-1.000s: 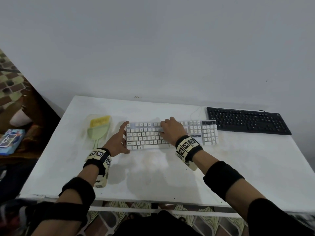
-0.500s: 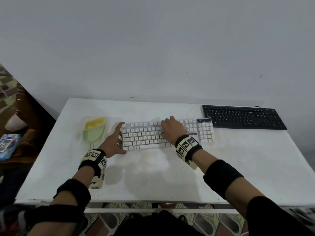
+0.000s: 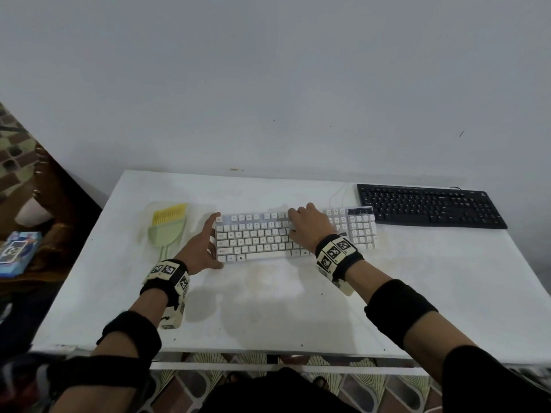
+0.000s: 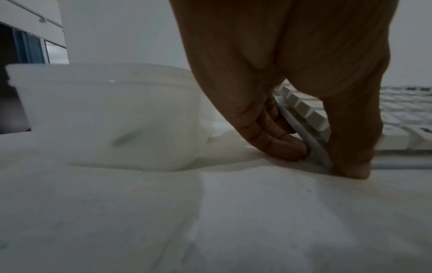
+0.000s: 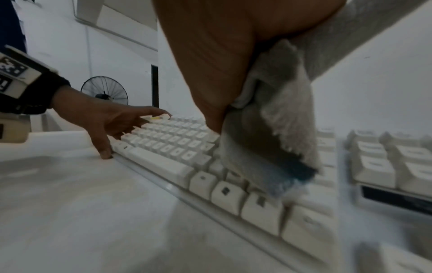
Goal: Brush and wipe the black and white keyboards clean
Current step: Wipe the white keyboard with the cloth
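Note:
The white keyboard lies across the middle of the white table. My left hand braces its left end, with straight fingers along the side edge and the thumb at the front corner. My right hand grips a bunched grey cloth and presses it on the keys right of centre. The black keyboard sits untouched at the back right. A green brush with yellow bristles lies left of the white keyboard.
The brush rests in a clear plastic container close beside my left hand. A thin white cable runs back from the white keyboard. A blue box lies off the table to the left. A fan stands in the background.
My right hand has slid the cloth a little to the right over the keys. The left hand stays on the keyboard's left end. The head view has shifted slightly.

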Motion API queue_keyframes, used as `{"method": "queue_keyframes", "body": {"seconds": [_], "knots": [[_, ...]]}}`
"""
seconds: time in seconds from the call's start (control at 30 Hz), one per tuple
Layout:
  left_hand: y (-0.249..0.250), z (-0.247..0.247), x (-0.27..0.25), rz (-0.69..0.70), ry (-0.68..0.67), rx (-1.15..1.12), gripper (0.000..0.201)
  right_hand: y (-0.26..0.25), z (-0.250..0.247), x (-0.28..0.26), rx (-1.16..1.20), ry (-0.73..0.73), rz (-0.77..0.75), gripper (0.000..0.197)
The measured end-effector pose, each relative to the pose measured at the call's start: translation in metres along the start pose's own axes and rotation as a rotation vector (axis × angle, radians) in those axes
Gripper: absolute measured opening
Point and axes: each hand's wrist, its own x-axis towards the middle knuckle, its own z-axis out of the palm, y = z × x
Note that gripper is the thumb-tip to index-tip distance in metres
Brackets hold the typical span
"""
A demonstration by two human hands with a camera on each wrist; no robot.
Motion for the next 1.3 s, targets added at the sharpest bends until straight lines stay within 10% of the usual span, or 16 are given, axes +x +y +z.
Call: {"method": "queue_keyframes", "body": {"seconds": [0.43, 0.83, 1.3], "knots": [[-0.003, -0.002, 0.001, 0.014, 0.000, -0.012, 0.135, 0.022, 0.012, -0.026, 0.225, 0.335, -0.050, 0.007], [-0.002, -0.001, 0.001, 0.015, -0.013, -0.006, 0.135, 0.084, 0.055, -0.029, 0.065, 0.183, 0.175, 0.051], [-0.002, -0.002, 0.001, 0.014, -0.011, 0.001, 0.134, 0.118, 0.052, -0.039, 0.100, 0.224, 0.260, 0.038]]}}
